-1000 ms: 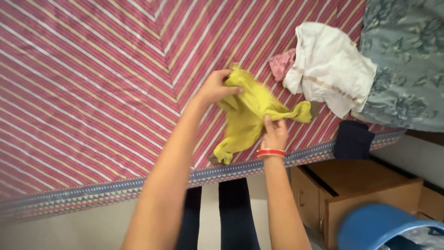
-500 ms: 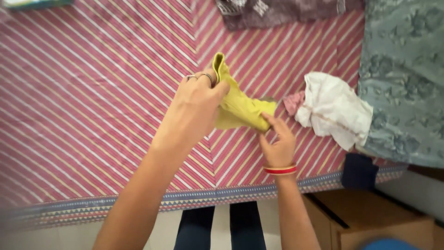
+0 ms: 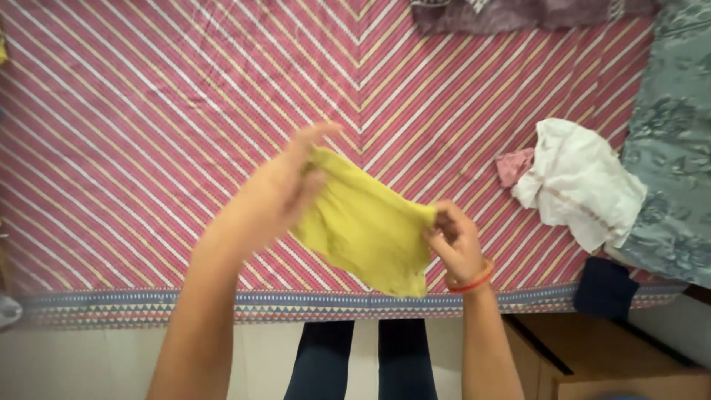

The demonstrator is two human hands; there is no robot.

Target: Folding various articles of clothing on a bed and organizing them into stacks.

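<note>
A small yellow cloth [image 3: 366, 226] is stretched out in the air above the striped pink bed sheet [image 3: 148, 133]. My left hand [image 3: 285, 189] grips its left upper edge, blurred by motion. At the cloth's right upper corner my right hand [image 3: 453, 241] pinches the fabric; a red bangle sits on that wrist. The lower part of the cloth hangs loose toward the bed's front edge.
A crumpled white garment [image 3: 581, 181] with a pink cloth [image 3: 515, 164] beside it lies at the right. A dark blue cloth [image 3: 606, 289] hangs over the bed edge. A grey-blue floral blanket [image 3: 674, 148] and a purple patterned cloth [image 3: 518, 13] lie at the far sides. A wooden cabinet [image 3: 615, 370] stands lower right.
The yellow cloth went from bunched up to spread wide between both hands. My hands moved apart and lower, and the view shifted left along the bed.
</note>
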